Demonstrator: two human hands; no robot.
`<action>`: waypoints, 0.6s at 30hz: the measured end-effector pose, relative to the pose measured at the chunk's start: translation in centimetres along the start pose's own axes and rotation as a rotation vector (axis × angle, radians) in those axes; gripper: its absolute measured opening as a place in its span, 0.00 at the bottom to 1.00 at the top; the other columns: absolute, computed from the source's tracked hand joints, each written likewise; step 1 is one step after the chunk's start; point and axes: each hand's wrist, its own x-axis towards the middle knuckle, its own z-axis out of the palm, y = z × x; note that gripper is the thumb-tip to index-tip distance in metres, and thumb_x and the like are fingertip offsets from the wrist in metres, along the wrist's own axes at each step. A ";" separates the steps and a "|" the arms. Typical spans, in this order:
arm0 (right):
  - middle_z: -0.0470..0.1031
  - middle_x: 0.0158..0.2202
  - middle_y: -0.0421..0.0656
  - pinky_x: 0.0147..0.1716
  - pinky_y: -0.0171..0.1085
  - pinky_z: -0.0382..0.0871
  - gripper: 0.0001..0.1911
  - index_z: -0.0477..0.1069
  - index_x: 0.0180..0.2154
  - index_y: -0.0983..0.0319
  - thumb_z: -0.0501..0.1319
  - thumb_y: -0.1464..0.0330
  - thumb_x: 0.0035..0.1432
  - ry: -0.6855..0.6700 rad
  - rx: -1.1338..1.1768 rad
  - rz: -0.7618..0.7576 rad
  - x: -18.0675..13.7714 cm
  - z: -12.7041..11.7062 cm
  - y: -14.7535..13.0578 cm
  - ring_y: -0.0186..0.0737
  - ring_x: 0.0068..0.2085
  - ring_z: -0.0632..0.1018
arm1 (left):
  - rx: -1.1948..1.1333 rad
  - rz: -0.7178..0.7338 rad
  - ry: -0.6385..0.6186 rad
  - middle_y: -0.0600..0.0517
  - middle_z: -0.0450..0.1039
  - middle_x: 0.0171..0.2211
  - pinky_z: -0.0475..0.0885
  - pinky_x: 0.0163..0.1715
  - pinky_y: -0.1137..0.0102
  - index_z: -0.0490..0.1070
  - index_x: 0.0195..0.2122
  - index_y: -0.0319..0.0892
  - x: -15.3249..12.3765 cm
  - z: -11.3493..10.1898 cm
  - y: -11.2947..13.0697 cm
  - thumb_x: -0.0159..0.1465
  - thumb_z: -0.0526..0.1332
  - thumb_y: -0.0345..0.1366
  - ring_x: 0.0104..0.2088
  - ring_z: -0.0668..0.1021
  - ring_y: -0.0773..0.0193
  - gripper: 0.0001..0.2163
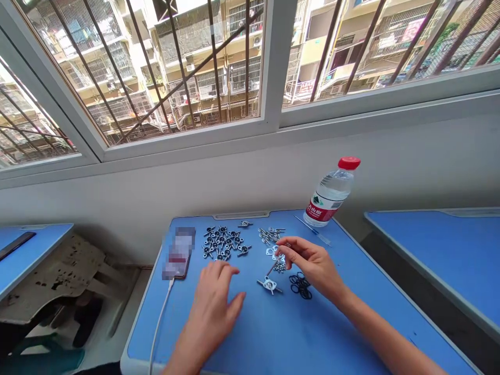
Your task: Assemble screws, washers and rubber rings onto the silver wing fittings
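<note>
My right hand (312, 265) pinches a thin metal rod (272, 267) between thumb and fingertips. The rod slants down to a small silver metal fitting (269, 285) with two side pins, lying flat on the blue desk. Whether the tip touches the fitting I cannot tell. My left hand (214, 297) hovers left of the fitting, open, thumb and fingers apart, holding nothing. Black rubber rings (300, 285) lie in a pile beneath my right wrist. Beyond my right fingertips are small nuts or washers (279, 264), flat silver plates (270, 251) and loose metal pins (269, 235), partly hidden.
Several fittings with black centres (222, 242) are grouped behind my left hand. A phone (179, 253) with a white cable (159, 323) lies at the left edge. A red-capped water bottle (330, 195) and a pen (314, 232) are at the back right. The window wall borders the desk.
</note>
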 end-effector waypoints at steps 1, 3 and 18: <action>0.75 0.26 0.43 0.22 0.35 0.70 0.21 0.74 0.35 0.62 0.66 0.51 0.54 0.007 -0.003 -0.007 0.1 -0.1 0.0 0.34 0.21 0.72 | -0.013 0.039 -0.065 0.46 0.68 0.50 0.67 0.51 0.60 0.65 0.51 0.44 1.5 0.2 1.0 0.61 0.59 0.30 0.51 0.70 0.53 0.16; 0.75 0.25 0.42 0.22 0.35 0.70 0.20 0.74 0.35 0.62 0.66 0.51 0.54 0.027 0.000 -0.020 0.2 -0.3 0.0 0.34 0.21 0.72 | -0.019 0.082 -0.228 0.44 0.66 0.52 0.66 0.54 0.59 0.64 0.52 0.41 4.0 0.5 1.9 0.57 0.61 0.29 0.53 0.68 0.51 0.20; 0.75 0.26 0.41 0.25 0.35 0.72 0.12 0.74 0.38 0.62 0.61 0.59 0.61 -0.083 -0.121 -0.104 -0.1 -0.5 -0.5 0.35 0.23 0.74 | -0.187 0.151 -0.299 0.49 0.66 0.50 0.65 0.51 0.61 0.65 0.50 0.45 6.2 4.9 -0.1 0.60 0.64 0.31 0.51 0.68 0.55 0.17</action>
